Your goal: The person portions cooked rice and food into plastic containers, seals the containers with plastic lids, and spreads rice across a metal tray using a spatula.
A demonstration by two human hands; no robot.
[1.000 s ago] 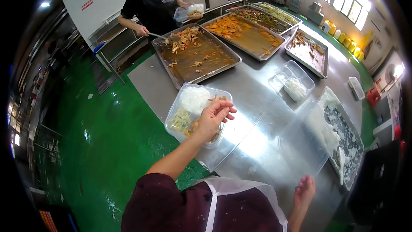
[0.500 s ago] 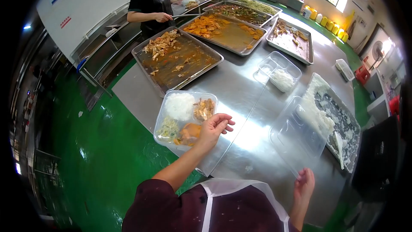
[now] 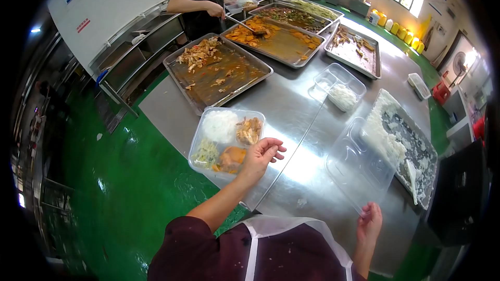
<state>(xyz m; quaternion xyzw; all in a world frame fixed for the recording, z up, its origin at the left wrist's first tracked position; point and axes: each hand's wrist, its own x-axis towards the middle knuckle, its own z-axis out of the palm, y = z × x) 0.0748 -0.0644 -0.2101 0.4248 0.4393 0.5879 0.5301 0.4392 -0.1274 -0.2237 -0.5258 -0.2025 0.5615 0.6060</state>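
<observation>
A clear plastic meal box (image 3: 200,162) sits at the table's near left edge, its compartments filled with white rice (image 3: 219,126), shredded vegetables (image 3: 204,153), orange slices (image 3: 231,159) and browned meat pieces (image 3: 249,130). My left hand (image 3: 262,157) is over the box's right side, fingers loosely curled, slightly apart and with nothing visible in them. With my right hand (image 3: 370,221) I pinch the near corner of a clear plastic lid (image 3: 359,161), which slants over the table. The lid's far part overlaps a rice tray (image 3: 428,177).
A white rice paddle (image 3: 412,181) lies in the rice tray. Another clear box (image 3: 346,80) holds rice. Metal trays of meat (image 3: 239,65), orange slices (image 3: 286,47) and brown strips (image 3: 370,62) stand farther back. Across the table, a co-worker (image 3: 200,8) handles a long-handled serving utensil (image 3: 242,24).
The co-worker's serving utensil has swung down into the orange-slice tray, and their arm has shifted. My hands, the lid and the filled box look nearly unchanged, with a slight view shift.
</observation>
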